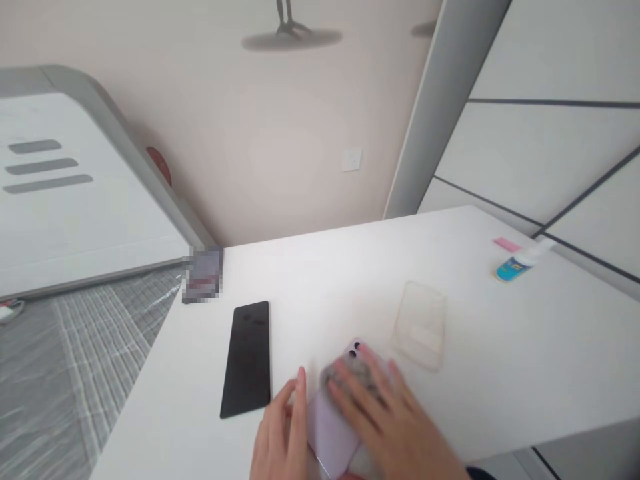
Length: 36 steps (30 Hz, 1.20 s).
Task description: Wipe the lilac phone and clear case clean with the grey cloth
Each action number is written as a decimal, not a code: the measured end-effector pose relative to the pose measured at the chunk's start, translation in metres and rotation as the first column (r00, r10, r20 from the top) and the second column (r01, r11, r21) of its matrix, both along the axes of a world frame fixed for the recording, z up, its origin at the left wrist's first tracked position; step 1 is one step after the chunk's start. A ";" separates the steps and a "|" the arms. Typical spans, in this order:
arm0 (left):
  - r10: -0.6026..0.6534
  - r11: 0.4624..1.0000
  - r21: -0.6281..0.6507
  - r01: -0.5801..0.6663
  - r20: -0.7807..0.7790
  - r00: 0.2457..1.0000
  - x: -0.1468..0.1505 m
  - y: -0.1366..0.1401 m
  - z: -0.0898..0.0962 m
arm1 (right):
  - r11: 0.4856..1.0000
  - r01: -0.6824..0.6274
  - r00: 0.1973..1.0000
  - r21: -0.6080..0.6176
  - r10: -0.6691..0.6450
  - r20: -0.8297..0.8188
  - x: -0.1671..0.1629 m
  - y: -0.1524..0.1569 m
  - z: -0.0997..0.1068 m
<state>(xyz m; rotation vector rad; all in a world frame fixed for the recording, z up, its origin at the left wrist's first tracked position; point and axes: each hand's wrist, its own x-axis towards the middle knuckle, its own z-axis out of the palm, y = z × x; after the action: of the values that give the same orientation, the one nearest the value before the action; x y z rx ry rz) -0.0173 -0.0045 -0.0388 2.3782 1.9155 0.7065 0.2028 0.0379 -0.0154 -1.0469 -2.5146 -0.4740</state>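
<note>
phone (333, 427), lilac, lies back up at the table's (500, 333) near edge; left hand (280, 433) steadies its left side with flat fingers, right hand (385, 413) presses a grey cloth (340, 377) on it, fingers spread.

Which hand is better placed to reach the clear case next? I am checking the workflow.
Probably the right hand: the clear case lies just beyond it, while the left hand steadies the lilac phone.
</note>
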 end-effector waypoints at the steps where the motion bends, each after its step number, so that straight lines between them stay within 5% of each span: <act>1: -0.037 0.999 -0.027 0.037 -0.005 0.999 -0.003 0.000 0.001 | 0.996 -0.088 0.996 0.013 0.088 0.012 0.000 -0.001 0.002; 3: -0.101 0.994 -0.048 0.100 -0.012 0.995 -0.009 0.001 0.003 | 0.994 -0.112 0.994 -0.015 0.112 0.001 0.001 -0.003 0.005; 6: -0.127 0.991 -0.037 0.126 -0.012 0.992 -0.012 0.003 0.007 | 0.990 0.098 0.994 -0.103 -0.103 -0.037 0.003 -0.003 0.008; 10: -0.109 0.991 -0.084 0.108 -0.003 0.994 -0.008 0.002 0.011 | 0.988 -0.149 0.988 -0.026 0.150 0.035 0.006 -0.005 0.010; 14: -0.106 0.992 -0.073 0.108 0.022 0.994 -0.002 0.000 0.017 | 0.970 -0.011 1.000 -0.243 0.009 -0.009 0.004 -0.004 0.015; 18: -0.075 0.989 -0.123 0.080 0.043 0.996 0.002 -0.002 0.025 | 0.921 -0.250 0.965 -0.299 0.261 -0.001 -0.011 -0.001 0.022; 21: -0.062 0.990 -0.121 0.068 0.052 0.997 0.003 -0.002 0.026 | 0.927 -0.146 0.989 -0.345 0.148 -0.020 -0.017 0.002 0.026; 26: -0.038 0.989 -0.139 0.044 0.042 0.998 0.005 -0.003 0.026 | 0.926 -0.304 0.951 -0.223 0.310 -0.010 0.003 0.000 0.020; 30: -0.055 0.988 -0.145 0.061 0.042 0.998 0.007 -0.002 0.028 | 0.972 -0.048 0.999 -0.229 0.045 -0.019 0.026 -0.004 0.016; 34: -0.080 0.987 -0.138 0.085 0.040 0.996 0.004 0.000 0.028 | 0.978 -0.162 0.983 -0.130 0.171 0.065 0.029 -0.006 0.016; 36: -0.076 0.987 -0.140 0.083 0.052 0.996 0.002 0.001 0.027 | 0.990 -0.028 0.998 -0.141 0.036 0.058 0.027 -0.003 0.017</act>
<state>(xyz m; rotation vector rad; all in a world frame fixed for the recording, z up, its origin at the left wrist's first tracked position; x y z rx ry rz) -0.0155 -0.0036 -0.0120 2.3166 1.7775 0.5932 0.2294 0.0345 0.0021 -1.0554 -2.6465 -0.3289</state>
